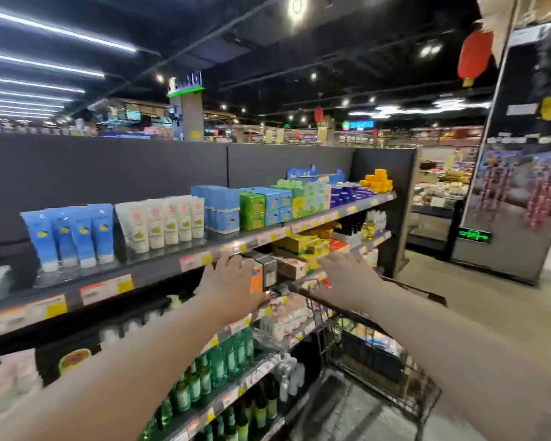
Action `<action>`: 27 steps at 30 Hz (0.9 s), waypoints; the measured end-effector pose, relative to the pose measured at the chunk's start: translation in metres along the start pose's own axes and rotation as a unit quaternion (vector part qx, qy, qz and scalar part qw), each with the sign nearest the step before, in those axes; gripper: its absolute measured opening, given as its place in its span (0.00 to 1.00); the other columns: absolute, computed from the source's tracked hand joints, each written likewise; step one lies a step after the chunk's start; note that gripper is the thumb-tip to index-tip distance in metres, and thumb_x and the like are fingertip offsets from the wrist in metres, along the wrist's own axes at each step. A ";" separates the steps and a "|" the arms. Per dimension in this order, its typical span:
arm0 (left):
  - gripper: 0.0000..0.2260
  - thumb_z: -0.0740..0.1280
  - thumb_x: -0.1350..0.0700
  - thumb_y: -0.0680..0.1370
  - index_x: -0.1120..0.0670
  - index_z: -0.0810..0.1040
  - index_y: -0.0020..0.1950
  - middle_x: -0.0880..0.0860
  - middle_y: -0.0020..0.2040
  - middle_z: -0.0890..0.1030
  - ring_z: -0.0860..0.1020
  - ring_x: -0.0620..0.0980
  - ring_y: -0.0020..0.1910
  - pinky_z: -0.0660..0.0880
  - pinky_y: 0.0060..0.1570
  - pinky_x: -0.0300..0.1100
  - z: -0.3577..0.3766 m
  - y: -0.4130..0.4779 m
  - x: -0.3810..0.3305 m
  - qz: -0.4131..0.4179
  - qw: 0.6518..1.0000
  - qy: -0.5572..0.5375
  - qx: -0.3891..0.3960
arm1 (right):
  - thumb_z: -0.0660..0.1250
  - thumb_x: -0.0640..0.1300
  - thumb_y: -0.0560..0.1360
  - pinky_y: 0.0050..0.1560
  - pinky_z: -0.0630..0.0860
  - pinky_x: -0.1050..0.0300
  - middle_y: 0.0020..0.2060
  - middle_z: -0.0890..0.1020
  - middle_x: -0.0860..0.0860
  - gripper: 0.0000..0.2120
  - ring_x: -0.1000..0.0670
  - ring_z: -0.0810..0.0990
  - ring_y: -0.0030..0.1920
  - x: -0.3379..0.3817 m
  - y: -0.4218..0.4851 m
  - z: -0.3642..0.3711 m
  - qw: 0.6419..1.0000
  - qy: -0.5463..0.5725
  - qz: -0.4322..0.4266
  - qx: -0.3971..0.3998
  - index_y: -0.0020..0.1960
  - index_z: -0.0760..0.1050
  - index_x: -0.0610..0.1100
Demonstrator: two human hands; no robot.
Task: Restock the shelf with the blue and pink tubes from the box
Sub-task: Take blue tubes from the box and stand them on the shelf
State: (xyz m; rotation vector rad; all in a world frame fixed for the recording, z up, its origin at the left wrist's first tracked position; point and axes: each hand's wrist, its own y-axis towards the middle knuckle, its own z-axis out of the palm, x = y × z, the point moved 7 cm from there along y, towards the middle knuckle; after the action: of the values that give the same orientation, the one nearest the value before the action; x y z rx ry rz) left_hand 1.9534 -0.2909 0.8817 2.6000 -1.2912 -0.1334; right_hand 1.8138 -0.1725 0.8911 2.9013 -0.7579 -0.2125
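1. A person stands in a supermarket aisle beside a dark shelf unit (pixel 159 268), seen from a camera worn on the head. Both bare arms reach forward.
2. The left hand (pixel 228 281) is stretched out in front of the second shelf level, back of the hand toward the camera, fingers (pixel 233 261) spread apart and holding nothing. It is close to some small boxes (pixel 266 272) on that level; whether it touches them cannot be told.
3. The right hand (pixel 344 272) reaches forward over the handle of a wire shopping cart (pixel 372 354), palm down, fingers apart and empty.
4. The blue tubes (pixel 74 233) stand upright on their caps in a row at the left of the top shelf.
5. Just beside them to the right stands a row of white tubes (pixel 166 222) with pink round marks and green pictures.
6. Further right on the top shelf are blue cartons (pixel 221 208), green cartons (pixel 252 210) and a stack of yellow blocks (pixel 377 181).
7. Lower levels hold green bottles (pixel 204 377).
8. The cart stands on the floor close against the shelf unit; what lies in it is blurred.
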 end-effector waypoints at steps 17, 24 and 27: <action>0.32 0.58 0.35 0.75 0.52 0.59 0.73 0.54 0.71 0.64 0.61 0.57 0.71 0.61 0.68 0.54 0.021 0.000 -0.361 0.254 0.966 -0.038 0.041 | 0.60 0.60 0.76 0.71 0.61 0.44 0.69 0.68 0.45 0.30 0.43 0.63 0.71 -0.285 -0.226 0.028 0.967 -0.007 0.248 0.063 0.72 0.63 0.45; 0.31 0.58 0.36 0.75 0.53 0.60 0.72 0.54 0.71 0.65 0.62 0.56 0.70 0.62 0.69 0.55 0.059 0.053 -0.450 0.299 0.951 -0.046 0.054 | 0.59 0.61 0.76 0.73 0.57 0.44 0.73 0.63 0.45 0.33 0.43 0.59 0.74 -0.369 -0.219 0.058 0.954 0.000 0.286 0.090 0.74 0.59 0.43; 0.33 0.58 0.36 0.75 0.53 0.57 0.74 0.54 0.72 0.63 0.61 0.55 0.72 0.60 0.70 0.55 0.083 0.091 -0.484 0.302 0.949 -0.060 0.068 | 0.59 0.60 0.76 0.74 0.56 0.44 0.73 0.63 0.45 0.33 0.44 0.58 0.74 -0.407 -0.202 0.072 0.950 0.000 0.295 0.102 0.75 0.58 0.44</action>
State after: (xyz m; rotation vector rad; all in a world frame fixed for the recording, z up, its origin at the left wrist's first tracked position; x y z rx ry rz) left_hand 1.5745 0.0264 0.8128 2.1930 -2.1391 -0.0943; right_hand 1.5462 0.1963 0.8282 2.6855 -1.6804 -0.0675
